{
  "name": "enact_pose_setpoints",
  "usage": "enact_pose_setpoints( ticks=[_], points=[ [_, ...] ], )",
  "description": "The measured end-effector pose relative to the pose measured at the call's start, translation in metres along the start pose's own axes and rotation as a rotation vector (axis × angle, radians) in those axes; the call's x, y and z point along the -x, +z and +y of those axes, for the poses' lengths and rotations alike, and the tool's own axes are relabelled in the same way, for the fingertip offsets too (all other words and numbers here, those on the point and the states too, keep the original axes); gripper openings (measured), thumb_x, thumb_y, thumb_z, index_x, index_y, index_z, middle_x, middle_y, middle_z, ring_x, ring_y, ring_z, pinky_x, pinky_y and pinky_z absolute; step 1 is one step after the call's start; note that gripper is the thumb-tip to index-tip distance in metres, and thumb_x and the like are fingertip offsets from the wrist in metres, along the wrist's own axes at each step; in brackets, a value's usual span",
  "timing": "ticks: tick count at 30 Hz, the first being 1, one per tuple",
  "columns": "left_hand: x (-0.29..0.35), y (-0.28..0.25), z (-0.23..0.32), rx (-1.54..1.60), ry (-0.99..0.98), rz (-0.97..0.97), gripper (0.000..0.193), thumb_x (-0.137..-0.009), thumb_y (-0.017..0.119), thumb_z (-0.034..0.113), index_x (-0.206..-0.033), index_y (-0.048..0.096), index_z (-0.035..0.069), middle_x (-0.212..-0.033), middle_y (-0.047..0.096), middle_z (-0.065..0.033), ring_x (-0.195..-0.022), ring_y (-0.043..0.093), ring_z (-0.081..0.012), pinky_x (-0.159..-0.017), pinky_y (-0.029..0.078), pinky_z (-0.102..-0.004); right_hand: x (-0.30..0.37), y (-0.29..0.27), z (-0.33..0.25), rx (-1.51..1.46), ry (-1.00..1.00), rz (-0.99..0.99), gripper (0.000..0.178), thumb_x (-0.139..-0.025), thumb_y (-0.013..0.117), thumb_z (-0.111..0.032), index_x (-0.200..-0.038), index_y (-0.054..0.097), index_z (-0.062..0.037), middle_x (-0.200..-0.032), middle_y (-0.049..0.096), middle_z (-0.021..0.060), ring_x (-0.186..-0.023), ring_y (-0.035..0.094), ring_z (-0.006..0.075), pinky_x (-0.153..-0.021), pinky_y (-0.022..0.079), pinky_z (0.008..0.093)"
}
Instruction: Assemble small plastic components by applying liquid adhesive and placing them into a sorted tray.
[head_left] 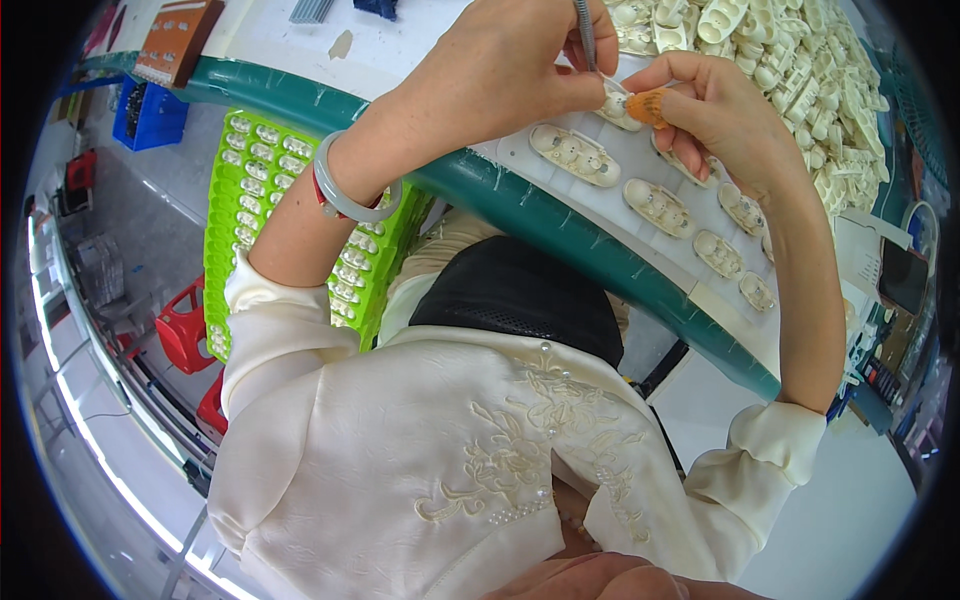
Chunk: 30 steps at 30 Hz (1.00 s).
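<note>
My left hand [535,75], a bangle on its wrist, grips a slim grey metal tool [585,32] that looks like tweezers. Its fingertips are over a small cream plastic shell [617,108] on the table. Close on the right, my right hand [715,105] pinches its fingers at the same shell; what lies between them is too small to make out. An orange textured finger cot [650,107] covers one of its fingertips. More oval cream shells with round silvery parts lie in rows nearby, including one shell [575,155] below my left hand and another [658,208] nearer me.
A large heap of cream shells [800,90] covers the table's far right. The table has a green edge [540,215]. Left of my lap is a bright green tray [225,210] of filled shells. A brown block [178,40], blue bin [150,112] and red stool [183,325] are farther left.
</note>
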<state>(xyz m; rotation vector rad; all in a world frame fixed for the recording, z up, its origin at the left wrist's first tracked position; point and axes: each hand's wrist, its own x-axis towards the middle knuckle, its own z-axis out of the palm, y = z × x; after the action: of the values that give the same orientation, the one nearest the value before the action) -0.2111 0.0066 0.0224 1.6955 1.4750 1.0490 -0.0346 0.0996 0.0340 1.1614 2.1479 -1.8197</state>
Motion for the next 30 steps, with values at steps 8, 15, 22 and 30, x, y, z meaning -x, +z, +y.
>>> enact_pose_setpoints(
  ticks=[8, 15, 22, 30],
  points=[
    [-0.001, -0.002, -0.002, 0.021, 0.022, -0.012, 0.009, -0.067, 0.06, 0.004, -0.071, 0.054, -0.001, -0.059, 0.057, -0.0135, -0.056, 0.06, -0.0246, -0.052, 0.046, -0.0293, -0.001, -0.003, -0.002, -0.001, 0.021, -0.012, 0.019, -0.077, 0.053, -0.006, -0.091, 0.06, 0.0038, -0.059, 0.056, 0.0047, -0.042, 0.048, 0.0053, -0.037, 0.039, 0.0188],
    [0.0, -0.001, -0.008, 0.036, 0.039, 0.028, 0.01, -0.067, 0.061, 0.004, -0.071, 0.054, -0.001, -0.059, 0.056, -0.0136, -0.056, 0.059, -0.0257, -0.052, 0.046, -0.03, -0.006, 0.004, -0.011, 0.076, 0.051, 0.052, 0.014, -0.077, 0.055, -0.008, -0.083, 0.059, 0.0035, -0.056, 0.055, 0.004, -0.039, 0.046, 0.005, -0.035, 0.036, 0.0185],
    [-0.003, -0.002, -0.007, 0.025, 0.052, -0.018, 0.01, -0.067, 0.062, 0.004, -0.071, 0.054, -0.001, -0.06, 0.057, -0.0141, -0.055, 0.059, -0.025, -0.051, 0.046, -0.0296, -0.006, -0.004, -0.009, 0.046, 0.046, -0.017, 0.016, -0.076, 0.056, -0.009, -0.084, 0.059, 0.0034, -0.055, 0.054, 0.0031, -0.039, 0.045, 0.0047, -0.035, 0.034, 0.0184],
    [-0.001, -0.003, 0.002, 0.021, -0.003, -0.016, 0.011, -0.067, 0.065, 0.003, -0.072, 0.056, -0.001, -0.06, 0.058, -0.0118, -0.058, 0.062, -0.0197, -0.056, 0.05, -0.0269, -0.015, 0.007, -0.013, 0.119, -0.024, 0.043, 0.022, -0.079, 0.052, -0.009, -0.097, 0.061, 0.0004, -0.058, 0.055, 0.003, -0.035, 0.041, 0.002, -0.033, 0.03, 0.0146]
  ],
)
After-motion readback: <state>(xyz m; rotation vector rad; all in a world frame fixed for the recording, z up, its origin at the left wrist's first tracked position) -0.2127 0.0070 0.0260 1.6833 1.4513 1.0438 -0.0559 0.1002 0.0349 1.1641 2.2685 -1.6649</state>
